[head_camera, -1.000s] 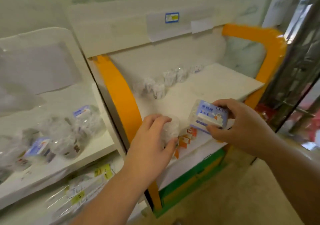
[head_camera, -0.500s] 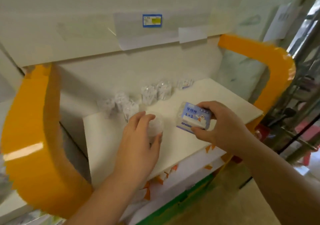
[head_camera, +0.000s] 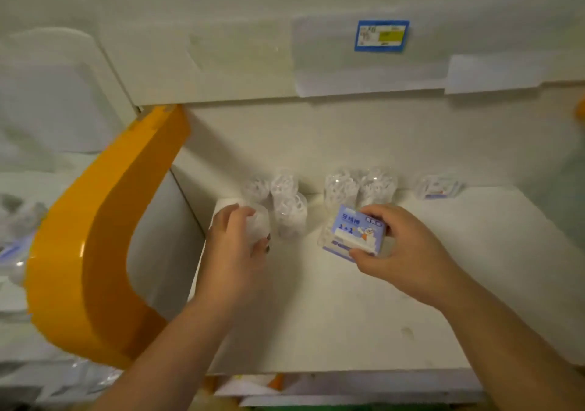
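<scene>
My left hand (head_camera: 235, 246) grips a clear round tub of white floss picks (head_camera: 261, 220) at the left end of the white shelf (head_camera: 474, 252). My right hand (head_camera: 402, 249) holds a clear box with a blue label (head_camera: 356, 231) just above the shelf's middle, thumb on its near edge and fingers over the far edge. Several more clear tubs of white picks (head_camera: 289, 214) stand in a row along the back of the shelf, right behind both hands. Whether the held tub and box touch the shelf is unclear.
A small flat clear pack (head_camera: 438, 186) lies at the back right of the shelf. An orange curved side panel (head_camera: 104, 236) borders the shelf on the left. Above hangs a shelf front with a blue price tag (head_camera: 381, 35). More clear packs sit on a left shelf (head_camera: 19, 230).
Both hands have moved further in over the shelf toward the back row, each still holding its item. The camera has come closer and turned more squarely onto the shelf.
</scene>
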The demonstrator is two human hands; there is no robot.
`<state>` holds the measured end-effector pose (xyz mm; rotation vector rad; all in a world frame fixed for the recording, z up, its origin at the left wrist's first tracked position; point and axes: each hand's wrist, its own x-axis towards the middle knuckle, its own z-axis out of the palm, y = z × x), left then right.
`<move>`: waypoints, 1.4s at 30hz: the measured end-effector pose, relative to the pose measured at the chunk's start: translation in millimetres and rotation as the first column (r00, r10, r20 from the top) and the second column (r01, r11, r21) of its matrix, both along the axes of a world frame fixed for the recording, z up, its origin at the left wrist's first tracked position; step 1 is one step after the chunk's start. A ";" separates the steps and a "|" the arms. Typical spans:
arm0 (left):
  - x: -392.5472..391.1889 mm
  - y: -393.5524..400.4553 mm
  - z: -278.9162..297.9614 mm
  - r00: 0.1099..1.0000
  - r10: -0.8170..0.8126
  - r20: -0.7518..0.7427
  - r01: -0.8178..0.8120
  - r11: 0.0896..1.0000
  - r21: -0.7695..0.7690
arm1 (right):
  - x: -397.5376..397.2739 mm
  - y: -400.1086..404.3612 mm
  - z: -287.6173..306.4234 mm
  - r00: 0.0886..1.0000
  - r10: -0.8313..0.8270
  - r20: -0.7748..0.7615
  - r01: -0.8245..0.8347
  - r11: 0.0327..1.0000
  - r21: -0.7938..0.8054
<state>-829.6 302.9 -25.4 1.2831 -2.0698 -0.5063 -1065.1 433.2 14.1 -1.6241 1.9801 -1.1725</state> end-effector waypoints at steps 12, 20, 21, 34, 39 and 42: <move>-37.6 -10.3 8.8 0.978 0.210 -0.002 -0.209 0.974 0.082 | -56.3 -9.2 -9.1 0.971 0.237 0.028 -0.237 0.971 0.008; -89.6 40.7 54.3 0.980 0.121 0.160 -0.064 0.945 -0.322 | -120.0 9.2 -0.5 0.985 0.174 0.009 -0.174 0.985 0.011; -104.5 43.4 56.1 0.983 0.088 0.161 -0.033 0.948 -0.317 | -131.5 13.0 1.1 0.990 0.143 0.009 -0.143 0.990 0.003; -261.0 72.8 32.2 0.923 -0.216 0.318 0.287 0.937 -0.198 | -280.8 44.4 -19.0 0.954 -0.185 -0.237 0.239 0.945 0.224; -278.5 79.0 32.6 0.916 -0.249 0.314 0.310 0.937 -0.162 | -286.7 19.4 -33.8 0.960 -0.216 -0.175 0.255 0.935 0.245; -279.7 78.4 31.6 0.918 -0.244 0.312 0.303 0.940 -0.155 | -287.0 5.5 -39.1 0.960 -0.229 -0.161 0.262 0.939 0.223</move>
